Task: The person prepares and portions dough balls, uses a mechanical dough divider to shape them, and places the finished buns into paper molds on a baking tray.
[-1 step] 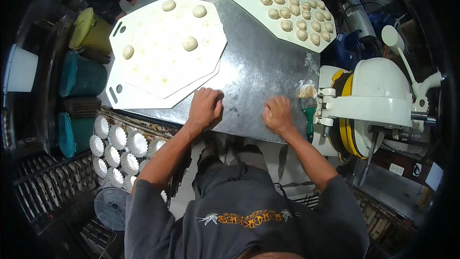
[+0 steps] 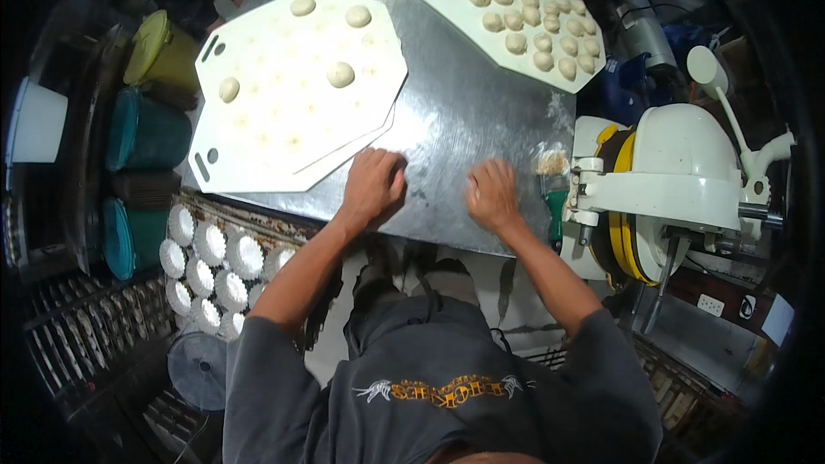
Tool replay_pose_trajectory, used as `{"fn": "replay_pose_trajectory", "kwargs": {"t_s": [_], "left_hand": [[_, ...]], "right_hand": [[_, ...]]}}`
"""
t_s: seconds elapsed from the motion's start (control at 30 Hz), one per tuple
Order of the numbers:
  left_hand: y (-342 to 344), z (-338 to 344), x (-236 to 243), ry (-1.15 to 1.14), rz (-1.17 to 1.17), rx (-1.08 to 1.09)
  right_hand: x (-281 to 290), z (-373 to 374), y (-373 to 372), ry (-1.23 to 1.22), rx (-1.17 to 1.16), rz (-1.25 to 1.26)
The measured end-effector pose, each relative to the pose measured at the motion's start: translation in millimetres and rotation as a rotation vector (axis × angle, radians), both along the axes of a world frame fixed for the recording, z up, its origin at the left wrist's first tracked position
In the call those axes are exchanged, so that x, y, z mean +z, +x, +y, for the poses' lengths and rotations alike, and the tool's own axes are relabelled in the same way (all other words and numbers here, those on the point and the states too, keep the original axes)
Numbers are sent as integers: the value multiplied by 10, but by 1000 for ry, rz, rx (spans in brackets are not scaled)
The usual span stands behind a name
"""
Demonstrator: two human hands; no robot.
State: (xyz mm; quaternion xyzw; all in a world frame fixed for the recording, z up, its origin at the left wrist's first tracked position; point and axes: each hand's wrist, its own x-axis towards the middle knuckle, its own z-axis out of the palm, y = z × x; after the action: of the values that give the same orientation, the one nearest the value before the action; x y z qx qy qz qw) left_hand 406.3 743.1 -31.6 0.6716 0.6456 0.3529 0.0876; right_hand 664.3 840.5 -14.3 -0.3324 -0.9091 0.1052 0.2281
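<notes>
We see both forearms reach forward, the left hand (image 2: 375,182) and right hand (image 2: 493,196) apart at the near part of the metal table (image 2: 443,133), backs up, fingers curled; we cannot tell whether either palm covers anything. Just beyond the left hand, we see stacked white boards (image 2: 273,50) bearing four smooth, pale, rounded dough balls (image 2: 340,75), well apart among faint marks.

Left hand (image 2: 373,184) and right hand (image 2: 492,195) curl over a metal table (image 2: 481,112)
</notes>
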Motion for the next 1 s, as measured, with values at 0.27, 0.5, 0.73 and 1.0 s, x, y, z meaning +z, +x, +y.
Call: {"fn": "replay_pose_trajectory", "kwargs": {"t_s": [0.27,0.5,0.73,1.0], "left_hand": [[356,-180,76,11,-184,41],[-8,-87,66,-29,-77,27],[439,176,48,41,-79,128],[-151,-503,-87,-45,-46,70]], "right_hand": [[90,-383,-194,-74,108,65],[16,-26,94,-43,91,21],[-18,-28,-670,-53,89,137],[-55,-79,255,-20,280,20]]}}
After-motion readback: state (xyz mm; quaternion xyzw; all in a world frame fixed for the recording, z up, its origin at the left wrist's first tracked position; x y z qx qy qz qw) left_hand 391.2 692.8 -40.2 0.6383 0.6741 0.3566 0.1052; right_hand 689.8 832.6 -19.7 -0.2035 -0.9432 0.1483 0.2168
